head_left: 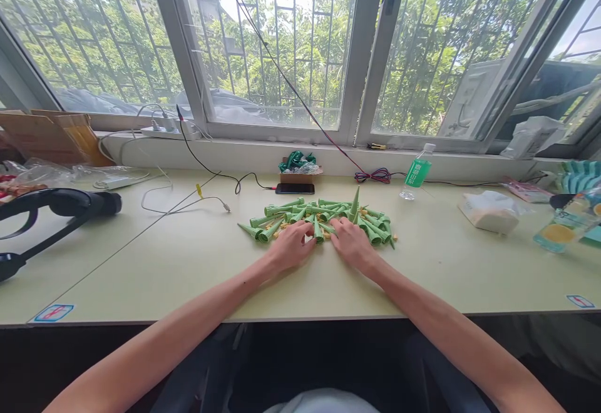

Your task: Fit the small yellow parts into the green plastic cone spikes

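Many light green rolled cones (270,233) lie in a wide heap in the middle of the table, with small yellowish pieces (282,228) scattered among them. My left hand (292,245) rests at the heap's near edge, fingers curved over cones and a gap showing between thumb and forefinger. Across from it, my right hand (351,243) lies with fingers apart, its fingertips touching the cones. Between the two hands, one cone (318,233) points away from me. Just behind my right hand a cone (355,205) stands nearly upright, tip up. The undersides of both hands are hidden.
Behind the heap are a phone (295,188) and a small cardboard box (298,177). A green-labelled bottle (417,174) and a tissue pack (488,211) stand to the right. Cables (197,197) and a black headset (61,213) lie left. Windows (282,56) run along the back.
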Motion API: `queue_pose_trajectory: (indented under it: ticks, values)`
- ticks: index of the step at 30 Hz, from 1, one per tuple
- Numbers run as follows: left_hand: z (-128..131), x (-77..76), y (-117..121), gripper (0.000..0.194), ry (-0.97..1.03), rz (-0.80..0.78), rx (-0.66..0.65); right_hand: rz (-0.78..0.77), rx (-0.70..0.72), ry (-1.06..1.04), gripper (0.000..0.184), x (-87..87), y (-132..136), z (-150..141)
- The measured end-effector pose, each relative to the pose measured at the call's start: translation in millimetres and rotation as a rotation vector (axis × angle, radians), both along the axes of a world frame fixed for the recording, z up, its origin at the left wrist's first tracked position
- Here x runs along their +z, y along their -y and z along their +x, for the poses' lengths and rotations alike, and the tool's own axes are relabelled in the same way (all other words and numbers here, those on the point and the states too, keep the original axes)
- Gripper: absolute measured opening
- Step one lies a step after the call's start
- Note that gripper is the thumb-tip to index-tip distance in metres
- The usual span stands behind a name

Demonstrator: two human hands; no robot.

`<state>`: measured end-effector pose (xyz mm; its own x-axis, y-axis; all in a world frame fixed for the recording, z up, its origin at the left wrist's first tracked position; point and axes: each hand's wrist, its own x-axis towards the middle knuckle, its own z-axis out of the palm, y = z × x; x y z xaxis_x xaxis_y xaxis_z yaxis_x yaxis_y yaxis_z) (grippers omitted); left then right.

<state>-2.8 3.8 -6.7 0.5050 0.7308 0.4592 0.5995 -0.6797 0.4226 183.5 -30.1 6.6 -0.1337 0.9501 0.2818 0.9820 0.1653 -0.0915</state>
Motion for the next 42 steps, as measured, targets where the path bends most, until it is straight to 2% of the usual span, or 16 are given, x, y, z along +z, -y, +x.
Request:
queue_pose_trajectory:
  ticks: [9, 14, 18, 22, 26, 30, 33, 37, 42]
  values:
    - [4.5, 8.4, 9.2, 0.012, 0.1, -0.02, -0.025, 0.065, -0.036, -0.136, 0.022, 4.8, 2.7, -1.5]
    - [5.6, 8.2, 12.3, 0.008, 0.095, -0.05, -0.082, 0.13, 0.013, -0.296, 0.024, 2.0, 0.5, -0.5]
    - [6.4, 8.8, 15.0, 0.002, 0.072, -0.074, -0.15, 0.097, 0.062, -0.432, 0.025, -2.4, -3.0, 1.2]
    - [6.1, 11.1, 17.8, 0.006, 0.066, -0.099, -0.227, 0.046, 0.089, -0.516, 0.024, -9.2, -8.7, 3.8]
    - [3.5, 11.9, 15.8, 0.004, 0.116, -0.26, -0.263, 0.006, 0.101, -0.548, 0.027, -14.5, -14.1, 5.6]
    - [1.6, 11.6, 10.4, 0.019, 0.246, -0.476, -0.343, 0.019, 0.132, -0.583, 0.024, -16.0, -15.1, 3.9]
    - [2.8, 11.0, 7.9, 0.03, 0.292, -0.552, -0.345, 0.059, 0.173, -0.605, 0.022, -15.6, -14.1, 1.6]
    - [6.5, 8.0, 7.2, 0.026, 0.378, -0.416, -0.256, 0.114, 0.265, -0.657, 0.022, -12.3, -12.1, -1.1]
    - [9.1, 6.6, 9.8, 0.018, 0.393, -0.192, -0.135, 0.174, 0.31, -0.866, 0.029, -2.7, -5.8, -2.1]
